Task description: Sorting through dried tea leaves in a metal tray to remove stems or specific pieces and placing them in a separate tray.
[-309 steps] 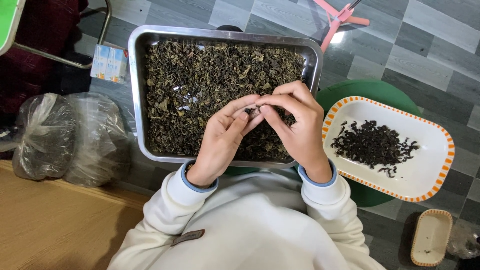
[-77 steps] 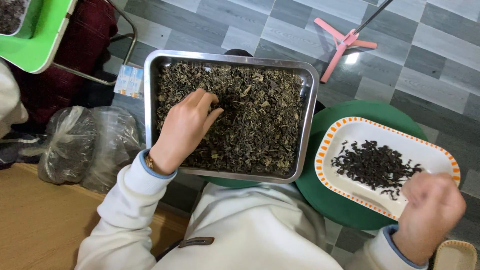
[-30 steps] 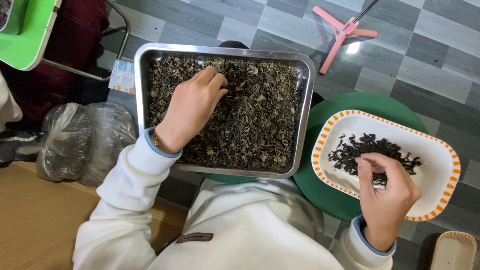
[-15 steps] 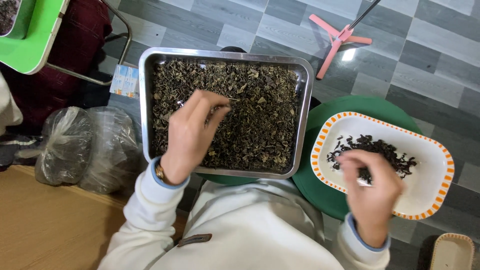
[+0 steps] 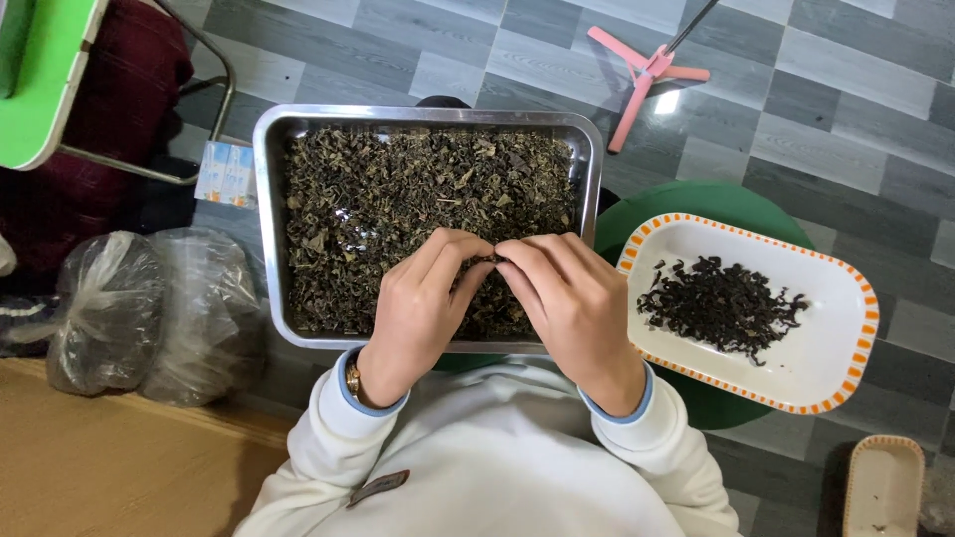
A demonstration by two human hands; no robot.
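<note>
A steel tray (image 5: 271,239) full of dried green-brown leaves (image 5: 398,189) rests in front of me. My left hand (image 5: 418,303) and my right hand (image 5: 567,303) meet over the tray's near edge, fingertips pinched together on a small piece of leaf between them. To the right, a white dish with an orange-striped rim (image 5: 826,368) holds a small heap of darker leaf pieces (image 5: 721,303). It sits on a green stool (image 5: 736,204).
Two knotted clear plastic bags (image 5: 139,308) lie on the floor at left, beside a wooden surface (image 5: 99,467). A green table edge (image 5: 50,89) and dark red fabric sit at top left, a pink stand base (image 5: 642,70) at top, and a small tray (image 5: 880,487) at bottom right.
My right hand left the white dish and came back over the steel tray. My left hand slid toward me, and both hands now pinch together at the tray's near edge.
</note>
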